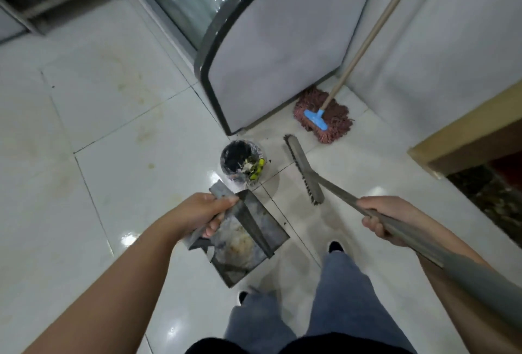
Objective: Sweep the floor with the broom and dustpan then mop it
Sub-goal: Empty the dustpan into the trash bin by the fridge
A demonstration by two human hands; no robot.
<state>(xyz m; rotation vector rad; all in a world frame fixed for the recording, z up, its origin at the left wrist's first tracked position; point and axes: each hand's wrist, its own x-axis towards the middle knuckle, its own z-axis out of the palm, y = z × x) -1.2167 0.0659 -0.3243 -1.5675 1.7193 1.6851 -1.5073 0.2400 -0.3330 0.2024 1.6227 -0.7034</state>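
left hand (202,213) grips dustpan (248,236) handle | right hand (381,219) grips broom (306,173) handle | bin (243,160) at 12 o'clock of dustpan | mop (324,119) at 1 o'clock

- The scene is evenly and fairly dimly lit, with a cool grey-blue cast over the tiled floor (118,116).
- Small white glare spots sit on the glossy tiles just below the left hand (210,213), between the two hands, and near the right hand (380,216), which points to lamps overhead.
- Shadows are soft and faint; a weak one lies under the dustpan (248,240) held by the left hand.
- Wide-angle distortion bends straight tile seams and the cabinet (282,43) beyond the hands.
- The broom handle (480,283) behind the right hand is blurred at the frame's edge.
- Overall detail is soft and slightly smeared.
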